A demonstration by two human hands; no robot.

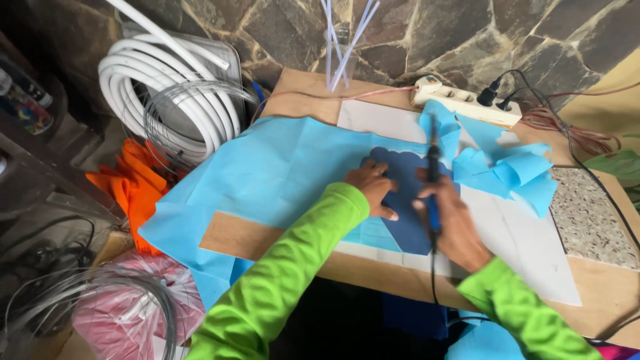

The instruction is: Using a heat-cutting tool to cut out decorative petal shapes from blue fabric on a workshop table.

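Near the middle of the frame, the person's right hand [450,223] is wrapping its grip tight around a blue-handled corded tool [433,180], holding it nearly upright with the tip pointing toward the top of the frame. The left hand [372,188] is pressing flat, fingers spread, on a dark blue template [400,200] that is lying on the light blue fabric sheet [280,167] in the center of the counter [600,287]. Loose scraps of light blue fabric [513,173] are curling just right of the tool. A white power strip [463,101] is sitting at the upper right, and coiled white tubing [160,87] is resting at the upper left.
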